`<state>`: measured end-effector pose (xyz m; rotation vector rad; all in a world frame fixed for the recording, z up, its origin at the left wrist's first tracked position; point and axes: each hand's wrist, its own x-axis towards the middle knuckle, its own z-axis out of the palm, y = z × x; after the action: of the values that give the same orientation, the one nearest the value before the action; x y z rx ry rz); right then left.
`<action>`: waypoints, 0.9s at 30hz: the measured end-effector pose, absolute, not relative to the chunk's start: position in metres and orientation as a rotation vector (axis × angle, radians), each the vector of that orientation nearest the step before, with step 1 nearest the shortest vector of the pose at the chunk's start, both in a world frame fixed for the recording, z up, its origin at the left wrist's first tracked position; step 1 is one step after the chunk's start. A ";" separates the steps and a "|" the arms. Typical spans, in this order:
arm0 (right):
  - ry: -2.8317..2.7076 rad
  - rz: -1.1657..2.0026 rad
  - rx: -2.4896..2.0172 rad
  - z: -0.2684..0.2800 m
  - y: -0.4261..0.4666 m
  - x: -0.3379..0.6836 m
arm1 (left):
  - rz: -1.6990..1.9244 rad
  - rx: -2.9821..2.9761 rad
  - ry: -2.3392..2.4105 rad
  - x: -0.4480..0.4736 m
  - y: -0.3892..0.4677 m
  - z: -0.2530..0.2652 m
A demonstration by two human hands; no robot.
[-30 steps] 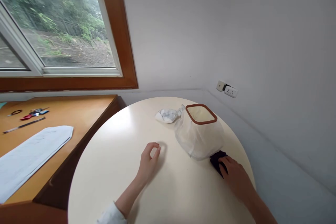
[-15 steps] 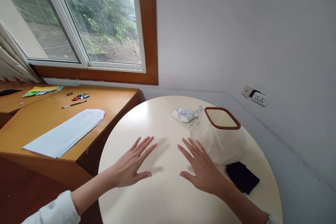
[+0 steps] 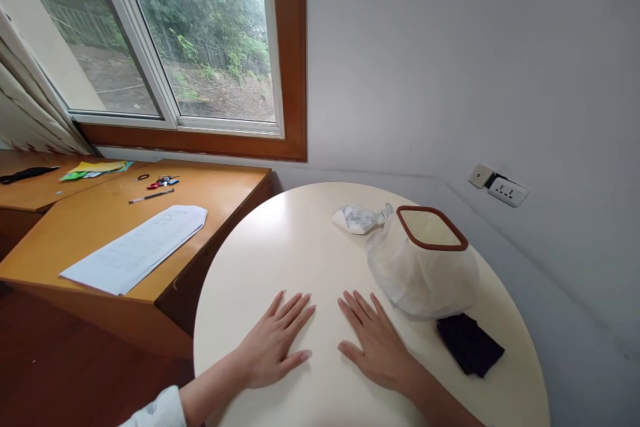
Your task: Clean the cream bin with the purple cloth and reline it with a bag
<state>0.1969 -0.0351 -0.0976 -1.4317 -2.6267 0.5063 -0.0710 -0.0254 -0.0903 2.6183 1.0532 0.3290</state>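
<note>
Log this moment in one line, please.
left hand: open, palm down on round table | right hand: open, palm down | dark cloth: right of right hand | brown-rimmed container: beyond cloth

A wastebasket [image 3: 425,287] stands on the round table's [image 3: 280,247] right — plastic bag [image 3: 355,221] behind-left, cloth [image 3: 470,345] before it.

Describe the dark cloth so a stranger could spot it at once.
Find the round cream table, right of the wooden desk. On its right side sits a whitish bag with a brown rim; the cloth lies at the bag's near side, right of the right hand. Flat and dark, it stands out from the pale, bulging bag.
</note>
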 end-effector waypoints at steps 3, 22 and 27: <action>-2.621 0.513 -1.439 -0.096 -0.035 0.196 | 0.297 2.602 1.068 -0.070 -0.026 -0.089; -2.579 0.547 -1.450 -0.093 -0.036 0.198 | 0.215 2.676 1.099 -0.066 -0.026 -0.089; -2.547 0.562 -1.443 -0.091 -0.036 0.199 | 0.218 2.684 1.122 -0.067 -0.026 -0.091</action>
<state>0.1992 -0.0363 -0.0910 -1.4432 -2.5472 0.5622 -0.0666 -0.0263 -0.0906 2.6843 1.1222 0.2178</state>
